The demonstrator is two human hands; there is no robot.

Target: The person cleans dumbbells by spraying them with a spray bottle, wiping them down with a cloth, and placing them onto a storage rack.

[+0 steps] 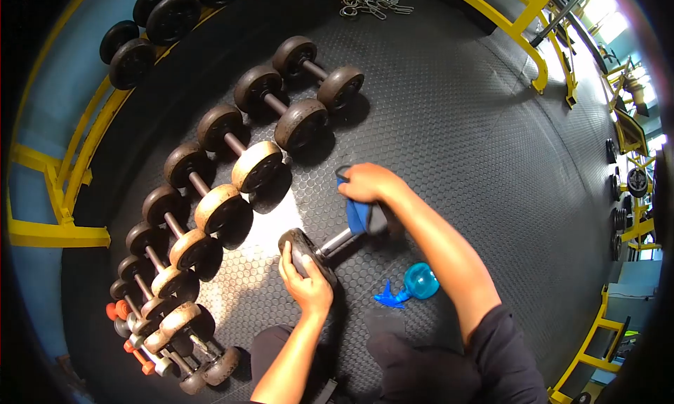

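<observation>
A dumbbell with a dark round weight and a shiny metal handle (338,243) lies between my hands, low over the black floor. My left hand (307,283) is closed around the edge of its near weight. At the other end, my right hand (368,183) grips a blue and dark grey cloth (357,214), which presses against that end and covers most of it. The fingers of the right hand are partly hidden by the cloth. To the right of the dumbbell, a spray bottle (421,281) with a clear teal body and blue trigger head rests on its side.
A long row of dumbbells (236,144) stands on the floor to my left, smaller ones nearest me. Beyond it is a yellow rack (60,232) holding more dumbbells. Metal spring clips (372,4) lie at the far end. Yellow gym frames (516,28) stand on the right.
</observation>
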